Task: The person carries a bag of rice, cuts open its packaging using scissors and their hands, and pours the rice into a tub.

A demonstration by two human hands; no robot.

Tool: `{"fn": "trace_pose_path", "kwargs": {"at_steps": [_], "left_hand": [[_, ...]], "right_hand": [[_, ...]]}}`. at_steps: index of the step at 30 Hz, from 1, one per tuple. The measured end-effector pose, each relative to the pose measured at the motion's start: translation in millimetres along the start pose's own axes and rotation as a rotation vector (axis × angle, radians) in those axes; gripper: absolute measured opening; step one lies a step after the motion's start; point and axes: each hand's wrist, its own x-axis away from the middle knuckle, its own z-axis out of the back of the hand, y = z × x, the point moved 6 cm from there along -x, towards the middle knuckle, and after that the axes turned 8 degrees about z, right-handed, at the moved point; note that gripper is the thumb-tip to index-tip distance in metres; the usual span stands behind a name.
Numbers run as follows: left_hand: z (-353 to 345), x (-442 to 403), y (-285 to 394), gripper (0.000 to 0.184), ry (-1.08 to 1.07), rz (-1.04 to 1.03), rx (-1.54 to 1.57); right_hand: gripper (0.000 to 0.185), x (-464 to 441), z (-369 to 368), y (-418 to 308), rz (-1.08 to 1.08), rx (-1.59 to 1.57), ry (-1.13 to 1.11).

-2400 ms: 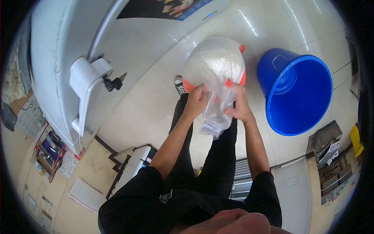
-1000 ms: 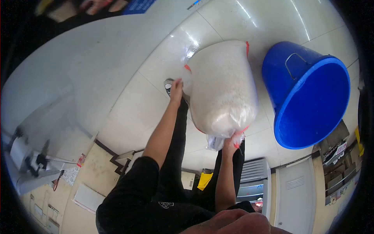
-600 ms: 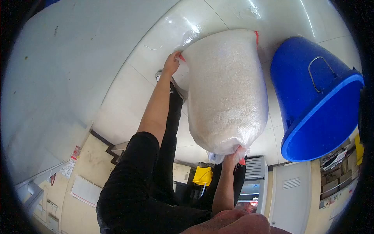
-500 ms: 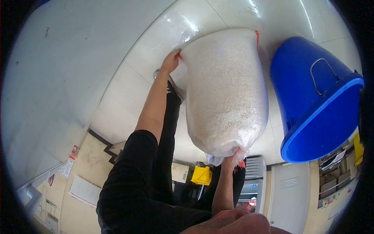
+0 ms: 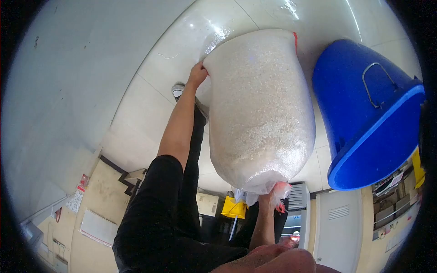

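A big, bulging, translucent woven sack (image 5: 259, 104), packed with what looks like pale grain, fills the middle of the view over the floor. My left hand (image 5: 198, 75) pinches its upper left corner, fingers closed. At the bottom end, my right hand (image 5: 265, 200) is closed around the gathered plastic of the sack, where a red frayed edge (image 5: 281, 187) shows; most of those fingers are hidden by the bag. To the right of the sack lies a large blue barrel (image 5: 353, 113) with a metal handle, tilted with its mouth facing lower right.
Pale floor tiles (image 5: 141, 109) are shiny and look wet near the top. A grey wall or panel (image 5: 77, 77) borders the left. Behind my legs are a yellow bucket (image 5: 233, 207), a grey-white door (image 5: 337, 223) and a shelf (image 5: 393, 204) with items.
The sack has shifted slightly left, its bottom end a little lower. My left hand moved slightly left with its corner, and my right hand sits lower, with more red edge showing.
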Motion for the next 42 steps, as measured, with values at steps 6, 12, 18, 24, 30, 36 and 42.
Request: {"fn": "trace_pose_path", "kwargs": {"at_steps": [6, 12, 18, 24, 30, 36, 42], "left_hand": [[14.9, 50.1, 9.7, 0.037, -0.24, 0.128, 0.346], [73.3, 101.9, -31.3, 0.037, -0.414, 0.214, 0.224], [128.0, 131.0, -23.2, 0.057, -0.139, 0.274, -0.021], [189.1, 225.2, 44.6, 0.055, -0.067, 0.192, -0.04], [264.2, 413.2, 165.9, 0.046, 0.015, 0.184, 0.123], [306.2, 637.2, 364.4, 0.035, 0.172, 0.065, -0.095], [228.5, 773.7, 510.4, 0.025, 0.03, -0.115, -0.138]], "right_hand": [[0.045, 21.3, 28.7, 2.9, -0.596, -0.809, 0.235], [0.034, 12.9, 112.8, -17.1, -0.502, -0.671, 0.423], [0.021, -0.1, 113.1, -96.5, -0.386, -0.851, 0.399], [0.029, 75.7, 135.0, -64.9, -0.377, -0.564, 0.406], [0.04, 139.7, 213.0, -30.2, -0.821, -0.949, 0.431], [0.039, 128.4, 285.2, -7.0, -0.67, -1.242, 0.596], [0.039, 35.5, 341.5, 29.8, -0.561, -1.431, 0.561]]}}
